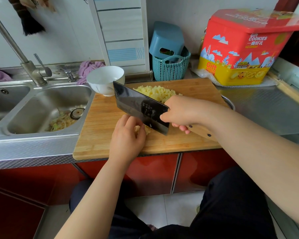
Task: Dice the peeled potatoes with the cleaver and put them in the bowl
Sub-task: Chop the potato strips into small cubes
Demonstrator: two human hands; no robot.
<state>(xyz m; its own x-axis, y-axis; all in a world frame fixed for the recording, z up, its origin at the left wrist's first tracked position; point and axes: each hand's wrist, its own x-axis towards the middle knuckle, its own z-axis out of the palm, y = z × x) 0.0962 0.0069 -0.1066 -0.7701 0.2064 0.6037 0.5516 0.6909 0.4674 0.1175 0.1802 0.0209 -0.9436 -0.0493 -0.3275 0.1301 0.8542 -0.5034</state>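
Left grip: your left hand [128, 135] curls its fingers over a potato piece [148, 130] on the cutting board [100, 128], holding it down just left of the blade.
Right grip: your right hand [183, 112] wraps tight round the wooden handle of the cleaver [140, 106], forefinger lying along the blade's flat side.
Cleaver: its heel corner is down beside the held potato, touching or nearly touching it; the blade slants up and away to the left of your right grip.
Diced potatoes: a heap of pale cubes [156, 93] lies on the board just beyond your right grip, partly hidden by the blade.
Bowl: the white bowl [105, 80] stands on the board's far left corner, beyond the blade tip, and looks empty.
Bench: the steel bench [266, 107] carries the board; a sink [47, 109] with peelings [62, 120] lies left of your left grip.
Far side: a blue basket [171, 69] and a red cookie tin [245, 47] stand beyond the heap.
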